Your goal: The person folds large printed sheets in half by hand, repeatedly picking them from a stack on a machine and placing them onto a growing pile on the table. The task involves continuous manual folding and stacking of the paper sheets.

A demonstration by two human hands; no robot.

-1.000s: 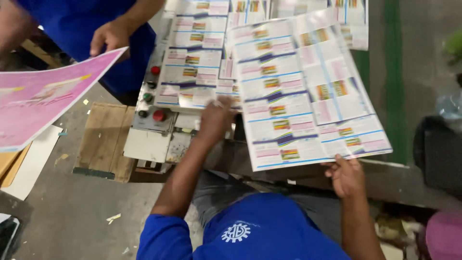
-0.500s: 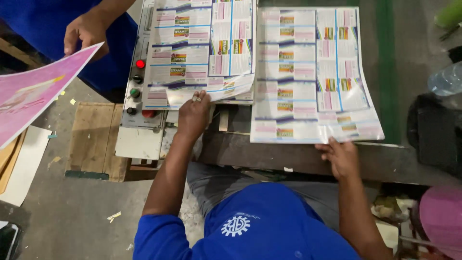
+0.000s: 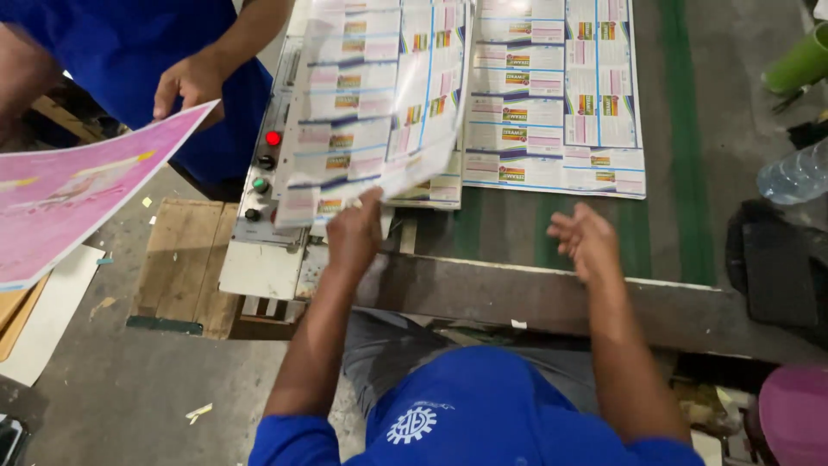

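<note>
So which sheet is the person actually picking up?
Start at the green table and find the control box with the red light at its left edge. The printed sheet curling up above it, pinched by the left hand, is the one; its neighbour lies flat.

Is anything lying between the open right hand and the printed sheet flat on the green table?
Nothing visible does. The right hand hovers open over bare green table, just short of the near edge of the flat printed sheet. The left hand grips a lifted sheet off to the left, outside that gap.
</note>
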